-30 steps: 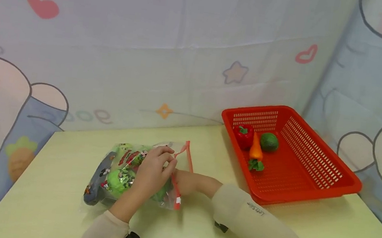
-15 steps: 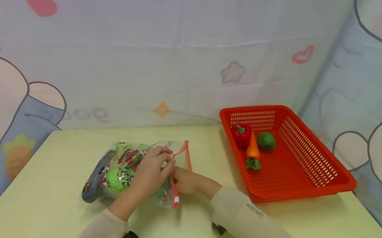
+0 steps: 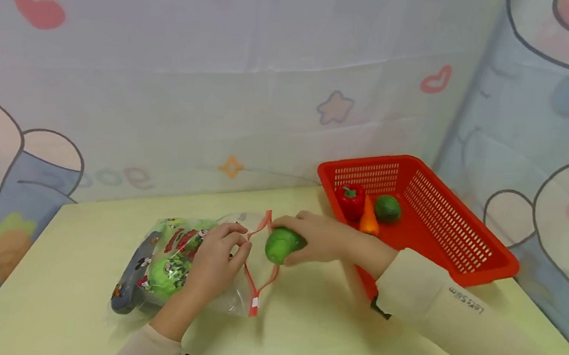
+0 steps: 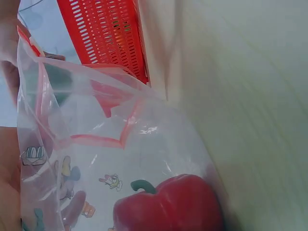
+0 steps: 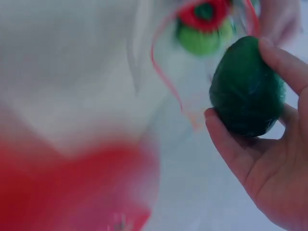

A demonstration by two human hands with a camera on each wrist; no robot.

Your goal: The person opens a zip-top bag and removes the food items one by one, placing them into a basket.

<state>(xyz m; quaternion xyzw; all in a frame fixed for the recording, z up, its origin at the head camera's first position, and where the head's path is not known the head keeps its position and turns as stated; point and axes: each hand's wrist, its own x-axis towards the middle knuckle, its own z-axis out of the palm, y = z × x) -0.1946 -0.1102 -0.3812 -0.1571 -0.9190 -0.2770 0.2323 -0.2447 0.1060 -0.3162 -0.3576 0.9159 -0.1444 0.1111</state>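
Note:
My right hand [image 3: 317, 237] holds a smooth green avocado [image 3: 282, 245] between thumb and fingers, just outside the mouth of a clear zip bag [image 3: 236, 298]. In the right wrist view, the fingers wrap the darker-looking avocado [image 5: 248, 89] from the side. My left hand [image 3: 217, 260] lies over the bag, its curled fingers pinching the upper film near the red zip strip [image 3: 255, 291]. The bag's mouth gapes towards the right. Inside it are light green round things [image 3: 168, 270] and a red bell pepper [image 4: 168, 204]. A long dark grey thing [image 3: 133, 274] lies at its left end.
A red slotted basket [image 3: 448, 219] stands at the right on the pale table [image 3: 298, 331]. It contains a red bell pepper [image 3: 349, 201], an orange carrot [image 3: 369, 217] and another green avocado-like thing [image 3: 387, 208]. A printed cloth backdrop [image 3: 170, 71] rises behind the table.
My right hand has come out of the bag's mouth, up and to the right, with the avocado in its grip. The left hand stays on the bag. The head view has shifted slightly.

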